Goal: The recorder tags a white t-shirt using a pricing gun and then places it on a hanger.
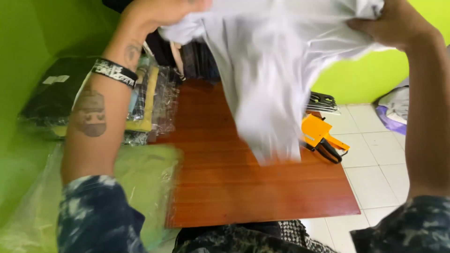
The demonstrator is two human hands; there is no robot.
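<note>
Holding up white garment (272,79) at top of the frame, above the brown bench (225,173). Left hand (159,11) and right hand (389,23) clenched on its upper corners. Probably shaking out before folding; next, laying flat on bench.

both arms raised, left hand (159,11) and right hand (391,26) clenched, forearms upright
</note>
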